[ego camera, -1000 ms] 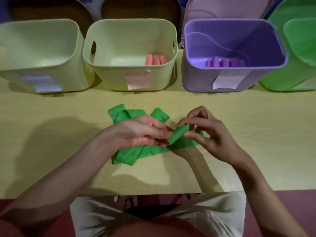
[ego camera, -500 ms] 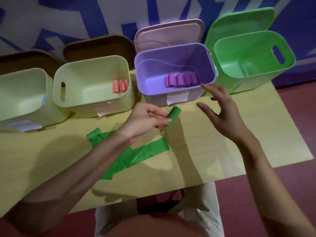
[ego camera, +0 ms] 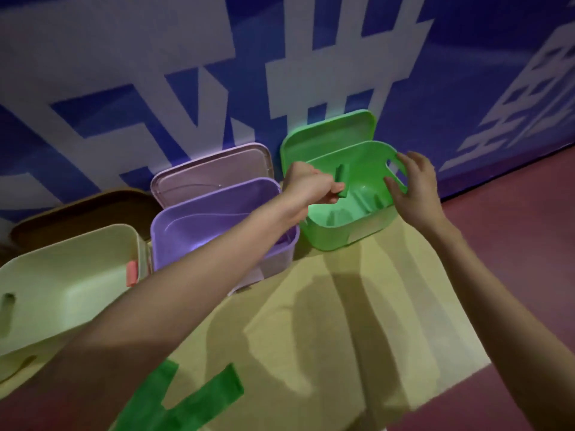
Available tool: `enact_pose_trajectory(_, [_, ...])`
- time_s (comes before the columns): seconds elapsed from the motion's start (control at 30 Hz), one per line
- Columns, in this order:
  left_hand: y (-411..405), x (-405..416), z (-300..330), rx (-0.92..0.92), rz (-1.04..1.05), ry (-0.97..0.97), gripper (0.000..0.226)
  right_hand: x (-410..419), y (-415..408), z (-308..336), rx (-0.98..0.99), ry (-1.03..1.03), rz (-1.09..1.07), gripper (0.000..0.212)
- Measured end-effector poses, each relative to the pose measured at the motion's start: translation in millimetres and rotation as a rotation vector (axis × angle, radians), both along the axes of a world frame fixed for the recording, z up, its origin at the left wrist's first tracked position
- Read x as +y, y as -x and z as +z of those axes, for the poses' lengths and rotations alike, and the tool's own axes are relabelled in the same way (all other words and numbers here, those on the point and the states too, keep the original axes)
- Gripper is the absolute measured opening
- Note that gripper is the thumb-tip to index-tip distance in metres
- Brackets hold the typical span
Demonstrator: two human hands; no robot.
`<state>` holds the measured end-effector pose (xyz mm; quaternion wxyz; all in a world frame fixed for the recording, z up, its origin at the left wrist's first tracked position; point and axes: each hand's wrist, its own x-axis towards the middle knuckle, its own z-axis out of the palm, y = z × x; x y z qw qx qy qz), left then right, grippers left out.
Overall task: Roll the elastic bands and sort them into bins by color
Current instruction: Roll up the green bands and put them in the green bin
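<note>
My left hand (ego camera: 311,185) reaches over the green bin (ego camera: 348,234) and grips a rolled green elastic band (ego camera: 341,181) upright above the bin's inside. My right hand (ego camera: 412,185) holds the bin's right wall, fingers curled over the rim by its handle slot. Loose green bands (ego camera: 183,399) lie unrolled on the yellow table (ego camera: 357,337) near the front edge. The purple bin (ego camera: 217,225) stands left of the green one, its contents hidden by my forearm. In the pale yellow-green bin (ego camera: 68,284) a pink roll (ego camera: 132,273) shows at the right wall.
A green lid (ego camera: 326,132) and a pink lid (ego camera: 214,172) lean against the blue and white wall behind their bins. A brown lid (ego camera: 84,209) lies behind the pale bin. The table's right edge drops to a dark red floor (ego camera: 513,259).
My left hand carried the green roll from in front of the purple bin up and right, over the green bin. My right hand moved onto that bin's right wall. The view swung right.
</note>
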<state>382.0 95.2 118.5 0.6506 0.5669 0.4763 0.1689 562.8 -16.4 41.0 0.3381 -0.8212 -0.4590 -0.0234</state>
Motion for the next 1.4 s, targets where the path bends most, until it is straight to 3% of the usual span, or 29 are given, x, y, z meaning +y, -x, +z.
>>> enact_pose_trajectory(0.23, [-85, 19, -58, 0.128, 0.085, 0.070, 0.012, 17, -49, -13, -0.004, 0.183, -0.069, 0.053])
enact_pose_trajectory(0.43, [-132, 18, -99, 0.199, 0.054, 0.189, 0.013, 14, -51, -22, -0.114, 0.214, -0.085, 0.030])
enact_pose_trajectory(0.7, [-161, 15, -123, 0.312, 0.008, 0.104, 0.017, 15, -52, -24, -0.125, 0.221, -0.070, 0.027])
enact_pose_trajectory(1.03, [-177, 17, -139, 0.413, -0.101, 0.007, 0.015, 12, -49, -22, -0.098, 0.191, -0.073, 0.028])
enact_pose_trajectory(1.3, [-162, 30, -119, 0.548, -0.301, 0.047, 0.032, 12, -44, -12, -0.071, 0.276, -0.081, 0.039])
enact_pose_trajectory(1.4, [-141, 41, -101, 0.477, -0.289, -0.045, 0.022, 12, -36, -4, -0.067, 0.265, -0.097, 0.048])
